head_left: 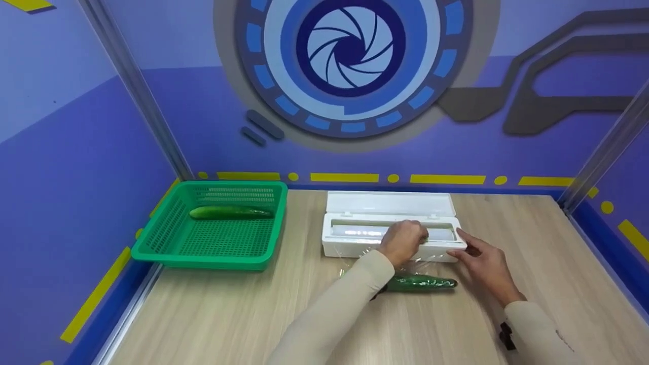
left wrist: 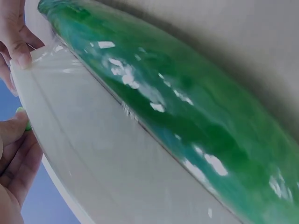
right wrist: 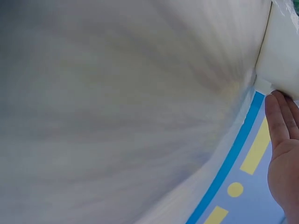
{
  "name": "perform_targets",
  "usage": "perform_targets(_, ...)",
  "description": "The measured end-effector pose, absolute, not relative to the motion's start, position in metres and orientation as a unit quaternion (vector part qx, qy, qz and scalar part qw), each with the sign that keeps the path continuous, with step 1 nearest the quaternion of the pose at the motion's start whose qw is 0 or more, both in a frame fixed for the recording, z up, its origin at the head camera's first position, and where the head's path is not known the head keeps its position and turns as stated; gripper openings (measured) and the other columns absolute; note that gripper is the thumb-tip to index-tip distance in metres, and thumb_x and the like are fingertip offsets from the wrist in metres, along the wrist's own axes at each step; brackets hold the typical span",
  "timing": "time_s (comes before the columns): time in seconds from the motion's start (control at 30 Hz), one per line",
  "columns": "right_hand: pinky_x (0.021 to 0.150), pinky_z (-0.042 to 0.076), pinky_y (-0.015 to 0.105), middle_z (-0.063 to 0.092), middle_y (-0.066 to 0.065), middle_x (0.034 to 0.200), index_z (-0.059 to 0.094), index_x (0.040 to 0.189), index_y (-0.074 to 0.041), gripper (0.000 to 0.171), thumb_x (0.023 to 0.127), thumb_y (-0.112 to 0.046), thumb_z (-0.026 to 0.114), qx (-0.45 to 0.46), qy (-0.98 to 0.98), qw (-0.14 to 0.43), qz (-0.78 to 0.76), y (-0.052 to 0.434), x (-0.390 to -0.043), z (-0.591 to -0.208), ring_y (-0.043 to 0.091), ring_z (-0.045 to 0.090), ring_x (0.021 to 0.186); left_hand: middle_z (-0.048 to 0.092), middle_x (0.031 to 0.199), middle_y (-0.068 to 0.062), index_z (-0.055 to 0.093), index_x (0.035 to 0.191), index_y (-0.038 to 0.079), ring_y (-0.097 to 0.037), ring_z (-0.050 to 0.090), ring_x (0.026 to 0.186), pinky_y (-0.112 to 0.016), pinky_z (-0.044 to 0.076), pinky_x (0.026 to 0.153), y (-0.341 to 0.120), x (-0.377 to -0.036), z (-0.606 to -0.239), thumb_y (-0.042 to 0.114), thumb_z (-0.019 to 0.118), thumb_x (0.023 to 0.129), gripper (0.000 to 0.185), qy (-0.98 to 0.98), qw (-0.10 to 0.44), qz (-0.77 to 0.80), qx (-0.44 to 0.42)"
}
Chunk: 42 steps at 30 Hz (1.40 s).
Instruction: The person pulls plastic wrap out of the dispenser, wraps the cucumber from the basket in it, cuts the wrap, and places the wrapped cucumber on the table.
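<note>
A white cling film box stands on the table, its lid raised at the back and a roll of film inside. My left hand reaches over the box's front right part. In the left wrist view its thumb and curled fingers pinch a small green slider at the box edge. My right hand grips the box's right end, thumb at the front and fingers behind. A cucumber lies in front, with shiny clear film over it running up to the box. My left forearm hides its left end.
At the left stands a green plastic basket with another cucumber in it. Printed panels wall the table at the back and sides.
</note>
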State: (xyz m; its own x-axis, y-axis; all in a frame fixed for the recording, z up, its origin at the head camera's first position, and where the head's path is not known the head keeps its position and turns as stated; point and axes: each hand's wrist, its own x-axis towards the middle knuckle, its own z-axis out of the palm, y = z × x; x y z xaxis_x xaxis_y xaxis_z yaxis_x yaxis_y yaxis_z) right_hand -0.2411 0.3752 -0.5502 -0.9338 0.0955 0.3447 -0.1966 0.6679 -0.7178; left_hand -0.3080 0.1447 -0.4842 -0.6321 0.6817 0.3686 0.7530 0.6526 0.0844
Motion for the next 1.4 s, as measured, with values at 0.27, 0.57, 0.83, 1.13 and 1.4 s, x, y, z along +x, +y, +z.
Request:
perform_targets(0.27,0.080,0.046,0.004,0.069,0.021,0.135,0.058,0.152,-0.006,0.065,0.095,-0.025,0.083,0.024,-0.897,0.172,0.406,0.381,-0.240,-0.550,0.025,0.069,0.104,0.079,0.095,0.003,0.086,0.101,0.016,-0.009,0.074,0.090,-0.018,0.055,0.081,0.113,-0.312,-0.481,0.009,0.078,0.097,0.011,-0.894,0.147,-0.122,-0.406)
perform_targets(0.57,0.078,0.048,0.007,0.071,0.021,0.131,0.058,0.152,-0.007,0.066,0.095,-0.028,0.083,0.010,-0.896,0.163,0.413,0.380,-0.238,-0.551,0.025,0.069,0.103,0.076,0.086,0.002,0.084,0.090,0.015,-0.009,0.072,0.082,-0.022,0.056,0.072,0.091,-0.310,-0.482,0.012,0.077,0.097,0.011,-0.891,0.153,-0.112,-0.413)
perform_targets(0.83,0.081,0.045,0.003,0.066,0.022,0.138,0.056,0.153,-0.006,0.066,0.096,-0.027,0.082,0.014,-0.898,0.163,0.409,0.378,-0.239,-0.550,0.032,0.069,0.113,0.075,0.083,0.001,0.082,0.087,0.013,-0.012,0.072,0.077,-0.023,0.057,0.070,0.070,-0.313,-0.481,0.005,0.076,0.096,0.013,-0.891,0.164,-0.090,-0.414)
perform_targets(1.13,0.082,0.042,0.002,0.064,0.023,0.140,0.055,0.154,-0.007,0.068,0.096,-0.030,0.081,0.014,-0.898,0.160,0.409,0.380,-0.238,-0.549,0.034,0.069,0.115,0.076,0.086,-0.002,0.083,0.093,0.010,-0.014,0.073,0.080,-0.024,0.058,0.073,0.016,-0.318,-0.481,0.000,0.078,0.092,0.011,-0.895,0.166,-0.110,-0.400)
perform_targets(1.4,0.080,0.044,0.002,0.070,0.023,0.130,0.058,0.151,-0.006,0.067,0.093,-0.027,0.085,0.018,-0.898,0.173,0.403,0.376,-0.240,-0.549,0.027,0.071,0.106,0.075,0.091,-0.002,0.084,0.099,0.010,-0.016,0.074,0.088,-0.026,0.059,0.077,-0.018,-0.317,-0.480,0.004,0.080,0.093,0.009,-0.911,0.164,-0.089,-0.367)
